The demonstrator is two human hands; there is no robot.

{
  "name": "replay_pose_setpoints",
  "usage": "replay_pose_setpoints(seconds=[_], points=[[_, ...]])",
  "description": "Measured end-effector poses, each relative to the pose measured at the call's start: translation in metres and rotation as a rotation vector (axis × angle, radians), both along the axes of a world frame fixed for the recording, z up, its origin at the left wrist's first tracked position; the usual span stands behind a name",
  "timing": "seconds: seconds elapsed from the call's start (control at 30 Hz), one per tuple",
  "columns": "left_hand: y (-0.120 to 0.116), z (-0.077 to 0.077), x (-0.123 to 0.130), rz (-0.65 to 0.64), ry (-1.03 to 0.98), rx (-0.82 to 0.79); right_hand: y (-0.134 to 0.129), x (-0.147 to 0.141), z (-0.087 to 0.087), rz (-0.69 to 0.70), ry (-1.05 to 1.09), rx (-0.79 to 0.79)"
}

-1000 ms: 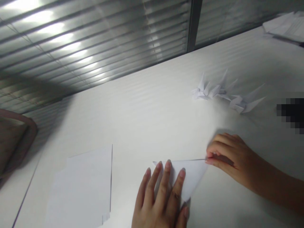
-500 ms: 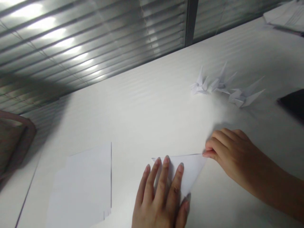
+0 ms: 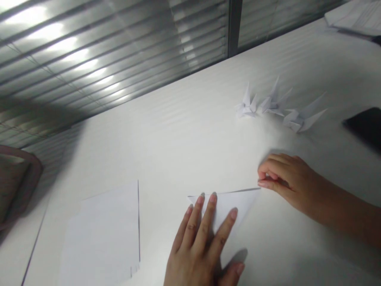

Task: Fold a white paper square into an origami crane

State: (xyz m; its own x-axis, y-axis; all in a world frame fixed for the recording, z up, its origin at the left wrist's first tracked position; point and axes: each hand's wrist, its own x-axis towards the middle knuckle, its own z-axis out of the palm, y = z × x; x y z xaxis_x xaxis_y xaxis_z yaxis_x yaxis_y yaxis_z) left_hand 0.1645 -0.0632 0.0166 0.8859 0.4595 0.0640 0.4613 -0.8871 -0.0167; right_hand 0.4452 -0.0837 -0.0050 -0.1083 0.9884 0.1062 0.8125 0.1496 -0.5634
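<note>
1. The white paper triangle [image 3: 238, 202] lies flat on the white, smooth-topped counter [image 3: 169, 151], near the person. Its long side faces away; its near point is hidden under the left hand.
2. The left hand [image 3: 195, 254] rests palm down on the triangle's left part, its fingers spread apart and straight, with the thumb well out to the side on the counter.
3. The right hand [image 3: 290, 178] is at the triangle's right corner. Its fingers are curled, thumb and forefinger tips very close to each other; I cannot tell whether they are clamped on the corner or only resting against it.
4. Left of the left hand, well apart from the triangle, lies a stack of plain white paper sheets [image 3: 101, 234], not squared up at the edges.
5. Beyond the right hand stand three folded white paper birds, close together: one at the left [image 3: 246, 105], one in the middle [image 3: 272, 104], one at the right [image 3: 299, 121].
6. A flat black object [image 3: 366, 127] lies right of the birds.
7. At the left edge is a pink-rimmed, grey-brown object [image 3: 36, 167], cut off by the view; whether it holds anything is unclear.
</note>
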Motion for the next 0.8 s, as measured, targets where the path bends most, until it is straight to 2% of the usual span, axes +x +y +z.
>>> replay_pose_setpoints(seconds=[0.07, 0.17, 0.23, 0.3, 0.37, 0.5, 0.6, 0.8], points=[[0.000, 0.000, -0.001, 0.003, 0.009, 0.005, 0.002, 0.005, 0.005, -0.032, 0.085, -0.017], [0.001, 0.001, -0.001, -0.003, 0.018, 0.032, -0.003, 0.002, 0.019, -0.084, 0.103, 0.093], [0.002, 0.001, 0.000, -0.018, 0.020, 0.061, -0.011, -0.009, 0.027, 0.028, 0.030, 0.202], [0.002, 0.001, 0.001, -0.040, 0.025, 0.087, -0.020, -0.024, 0.030, 0.238, -0.070, 0.250], [0.001, 0.000, 0.002, -0.053, 0.024, 0.097, -0.028, -0.038, 0.027, 0.333, -0.178, 0.268], [-0.001, -0.003, 0.001, -0.052, 0.032, 0.072, -0.038, -0.048, 0.012, 0.385, -0.310, 0.249], [0.001, 0.001, 0.000, -0.069, 0.048, 0.035, -0.040, -0.044, 0.007, 0.409, -0.312, 0.221], [0.005, 0.014, -0.002, -0.088, 0.068, -0.105, -0.040, -0.039, 0.009, 0.446, -0.298, 0.198]])
